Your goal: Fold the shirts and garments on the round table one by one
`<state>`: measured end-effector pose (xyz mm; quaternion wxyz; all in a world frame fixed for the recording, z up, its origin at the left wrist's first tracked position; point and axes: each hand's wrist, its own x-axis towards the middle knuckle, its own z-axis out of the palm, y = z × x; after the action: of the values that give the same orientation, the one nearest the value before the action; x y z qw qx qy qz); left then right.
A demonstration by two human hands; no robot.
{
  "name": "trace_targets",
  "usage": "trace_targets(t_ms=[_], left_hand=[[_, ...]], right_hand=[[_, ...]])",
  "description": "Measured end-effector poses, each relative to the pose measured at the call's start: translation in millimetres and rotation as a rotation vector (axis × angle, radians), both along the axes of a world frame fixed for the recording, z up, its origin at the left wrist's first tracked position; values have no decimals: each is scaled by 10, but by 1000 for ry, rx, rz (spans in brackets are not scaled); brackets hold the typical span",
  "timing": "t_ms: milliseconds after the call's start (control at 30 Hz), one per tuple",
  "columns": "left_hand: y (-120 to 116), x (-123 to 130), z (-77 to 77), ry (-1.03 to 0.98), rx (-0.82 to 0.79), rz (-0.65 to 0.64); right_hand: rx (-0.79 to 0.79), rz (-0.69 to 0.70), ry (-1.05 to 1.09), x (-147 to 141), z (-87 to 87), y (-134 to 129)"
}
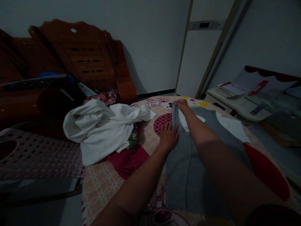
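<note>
A grey knitted garment [178, 163] with white parts at its top lies spread on the patterned table cover [96, 185]. My right hand [182, 105] is closed on the garment's far left corner, its fingers bent round the grey cloth. Nearer to me, my left hand [168, 137] lies with fingers spread at the garment's left edge, partly on the cover. On the left side of the table sits a crumpled white cloth [103, 125], with a dark red cloth [129, 160] partly under it. My right forearm hides part of the grey garment.
A carved wooden seat [87, 59] stands behind at the left, with a pink woven chair [42, 153] in front of it. To the right are a white stand [244, 106] with papers and a glass surface. A tall white cabinet unit [197, 56] stands at the wall.
</note>
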<state>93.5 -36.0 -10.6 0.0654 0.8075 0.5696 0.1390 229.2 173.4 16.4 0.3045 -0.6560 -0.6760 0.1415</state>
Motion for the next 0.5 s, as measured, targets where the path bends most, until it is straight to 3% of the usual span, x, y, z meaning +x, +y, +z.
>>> trace_targets(t_ms=[267, 367, 500], left_hand=[[6, -1, -38, -19, 16, 16], [8, -2, -24, -12, 10, 18], [7, 8, -14, 36, -13, 8]], right_hand=[[-1, -42, -197, -80, -11, -190], [-6, -80, -273, 15, 32, -283], [-82, 6, -430, 268, 24, -464]])
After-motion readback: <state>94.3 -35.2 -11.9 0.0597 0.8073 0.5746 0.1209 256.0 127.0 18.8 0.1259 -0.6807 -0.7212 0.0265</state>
